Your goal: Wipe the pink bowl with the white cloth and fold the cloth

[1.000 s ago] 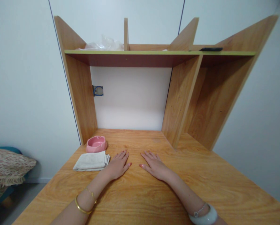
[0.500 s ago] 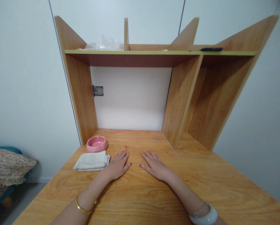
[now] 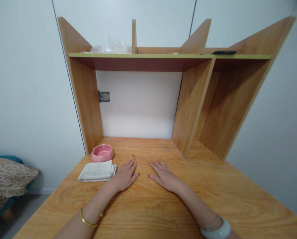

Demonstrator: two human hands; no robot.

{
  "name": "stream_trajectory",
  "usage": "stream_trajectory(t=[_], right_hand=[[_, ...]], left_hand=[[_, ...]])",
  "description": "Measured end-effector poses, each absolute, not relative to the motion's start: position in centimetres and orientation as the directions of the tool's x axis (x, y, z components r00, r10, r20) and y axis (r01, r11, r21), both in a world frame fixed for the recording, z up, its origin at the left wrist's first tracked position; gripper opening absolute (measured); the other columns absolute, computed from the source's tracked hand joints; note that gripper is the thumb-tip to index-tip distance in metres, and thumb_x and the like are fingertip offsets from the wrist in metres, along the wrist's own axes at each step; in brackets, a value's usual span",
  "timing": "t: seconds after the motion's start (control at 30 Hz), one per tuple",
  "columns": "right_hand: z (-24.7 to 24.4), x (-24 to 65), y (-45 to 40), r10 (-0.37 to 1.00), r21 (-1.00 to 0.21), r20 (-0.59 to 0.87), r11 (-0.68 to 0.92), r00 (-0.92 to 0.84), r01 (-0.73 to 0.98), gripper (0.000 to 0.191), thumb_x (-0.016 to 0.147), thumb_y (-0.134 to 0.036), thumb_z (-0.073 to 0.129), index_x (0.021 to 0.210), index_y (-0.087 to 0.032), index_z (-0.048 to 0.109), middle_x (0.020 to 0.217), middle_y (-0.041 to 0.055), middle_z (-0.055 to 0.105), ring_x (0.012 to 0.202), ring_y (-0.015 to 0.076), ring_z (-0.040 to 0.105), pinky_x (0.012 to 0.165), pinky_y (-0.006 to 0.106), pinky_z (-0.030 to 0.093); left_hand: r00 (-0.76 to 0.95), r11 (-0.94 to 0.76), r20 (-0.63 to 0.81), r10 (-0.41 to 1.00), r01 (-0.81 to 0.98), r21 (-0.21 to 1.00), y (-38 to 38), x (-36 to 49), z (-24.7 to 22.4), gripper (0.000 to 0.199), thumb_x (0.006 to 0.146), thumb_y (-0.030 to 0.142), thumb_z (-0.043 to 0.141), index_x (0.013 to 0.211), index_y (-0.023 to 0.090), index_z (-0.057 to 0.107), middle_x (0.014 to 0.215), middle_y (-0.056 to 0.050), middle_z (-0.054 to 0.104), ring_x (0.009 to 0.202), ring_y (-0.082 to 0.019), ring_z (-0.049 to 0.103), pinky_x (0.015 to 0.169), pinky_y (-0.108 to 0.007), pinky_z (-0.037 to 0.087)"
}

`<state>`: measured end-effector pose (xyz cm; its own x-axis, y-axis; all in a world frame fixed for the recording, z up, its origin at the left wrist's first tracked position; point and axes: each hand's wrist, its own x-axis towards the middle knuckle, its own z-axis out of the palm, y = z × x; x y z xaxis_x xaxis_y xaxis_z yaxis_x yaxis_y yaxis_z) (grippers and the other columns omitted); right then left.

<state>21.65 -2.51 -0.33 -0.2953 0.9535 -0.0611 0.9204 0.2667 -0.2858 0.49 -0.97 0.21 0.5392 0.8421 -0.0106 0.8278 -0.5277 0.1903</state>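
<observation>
My left hand [image 3: 124, 176] lies flat on the wooden desk [image 3: 148, 212], its fingers stretched forward and holding nothing. Just left of it is a folded pale grey cloth [image 3: 96, 171], close to the fingers. Behind the cloth sits a pink ashtray-like dish [image 3: 103, 153] with an angular rim; nothing shows inside it. My right hand [image 3: 164, 177] also rests palm down on the desk, fingers spread, across a gap from the left hand. It touches only the desk surface.
A wooden shelf unit [image 3: 201, 106] rises at the back of the desk. Its upper shelf holds crumpled clear plastic [image 3: 111, 46] and a flat black object [image 3: 224, 52]. A wall box with blue wire [image 3: 104, 96] shows at back left. A patterned fringed cloth [image 3: 10, 176] lies far left.
</observation>
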Motion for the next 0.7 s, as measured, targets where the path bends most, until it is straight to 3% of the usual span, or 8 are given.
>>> stream_trajectory(t=[0.7], right_hand=[[-0.33, 21.68, -2.52, 0.953, -0.287, -0.065, 0.266, -0.296, 0.920, 0.074, 0.079, -0.064, 0.020, 0.136, -0.016, 0.024, 0.144, 0.0101, 0.016, 0.131, 0.0277, 0.010, 0.104, 0.044, 0.009]], left_hand=[[0.551, -0.542, 0.019, 0.834, 0.814, 0.208, -0.89, 0.34, -0.13, 0.064, 0.086, 0.050, 0.019, 0.133, 0.007, 0.027, 0.140, -0.015, 0.021, 0.130, -0.022, 0.019, 0.105, -0.035, 0.015]])
